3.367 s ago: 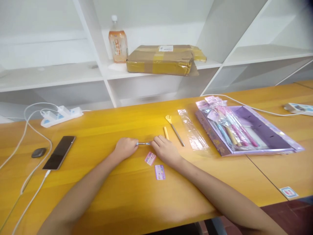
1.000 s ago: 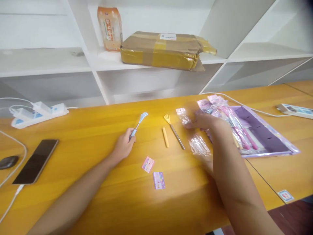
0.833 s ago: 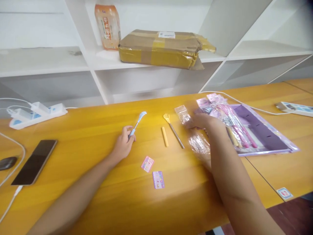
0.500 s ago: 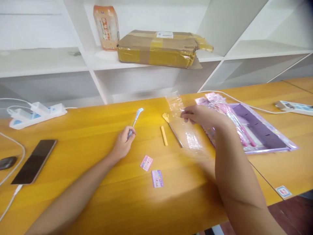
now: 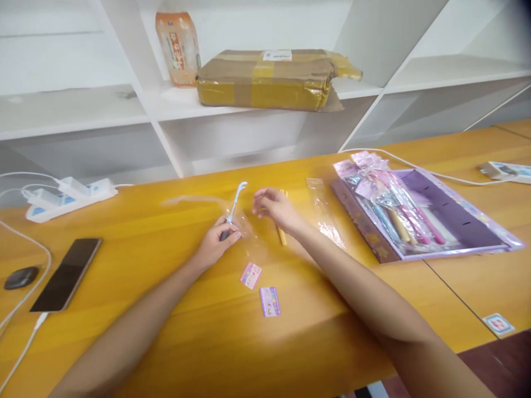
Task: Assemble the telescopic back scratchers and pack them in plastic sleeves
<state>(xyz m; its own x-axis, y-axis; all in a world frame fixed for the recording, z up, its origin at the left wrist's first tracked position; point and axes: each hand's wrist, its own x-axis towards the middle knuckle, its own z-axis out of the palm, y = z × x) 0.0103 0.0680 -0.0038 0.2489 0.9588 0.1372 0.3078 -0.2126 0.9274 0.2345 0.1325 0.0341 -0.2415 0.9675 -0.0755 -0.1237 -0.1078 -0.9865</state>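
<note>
My left hand [image 5: 216, 243] is closed around the dark lower part of a small back scratcher with a light blue claw [image 5: 238, 190], which points up and away. A smeared clear plastic bag [image 5: 248, 229] lies by those fingers; I cannot tell whether they grip it. To the right, my right hand [image 5: 276, 209] hovers with loosely curved, parted fingers and nothing visible in them. It partly covers a yellow stick-like piece [image 5: 282, 236] and hides most of the yellow back scratcher. Two small printed cards, one pink [image 5: 251, 275] and one purple [image 5: 270, 302], lie nearer me.
Another clear bag [image 5: 326, 215] lies right of my right hand. A purple box [image 5: 460, 213] holds several packaged back scratchers [image 5: 394, 204]. At left are a phone [image 5: 66, 275], a mouse [image 5: 21, 277] and a power strip [image 5: 72, 198]. A taped carton [image 5: 265, 83] sits on the shelf.
My right hand has moved left from the clear bags to beside the blue back scratcher. A clear bag now shows blurred by my left hand, which still holds the scratcher.
</note>
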